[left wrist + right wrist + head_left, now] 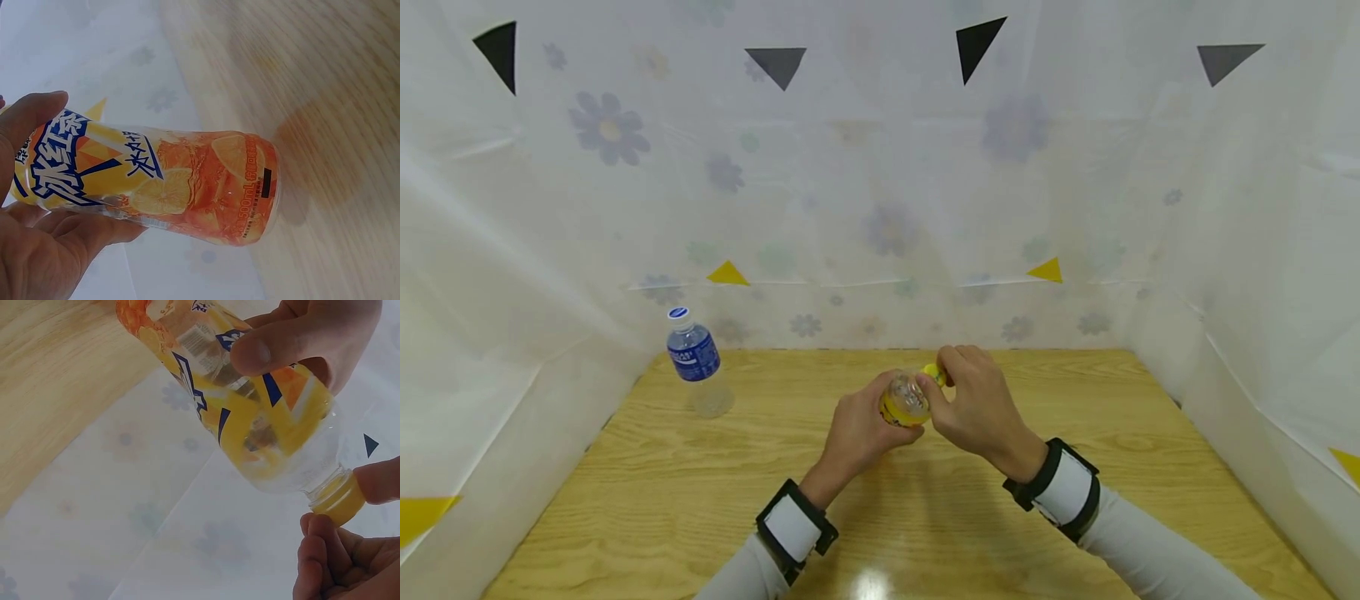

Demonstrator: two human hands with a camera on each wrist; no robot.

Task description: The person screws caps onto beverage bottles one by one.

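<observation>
A clear plastic drink bottle with a yellow and orange label is tilted in front of me, its base toward the table. My left hand grips it around the label, thumb on one side and fingers on the other. My right hand pinches the yellow bottle cap between thumb and fingers. The cap sits at the bottle's neck; whether it is loose I cannot tell. In the left wrist view the right hand's grip is out of sight.
A second clear bottle with a blue label and white cap stands upright at the table's back left. The wooden table is enclosed by white flowered sheeting at the back and sides.
</observation>
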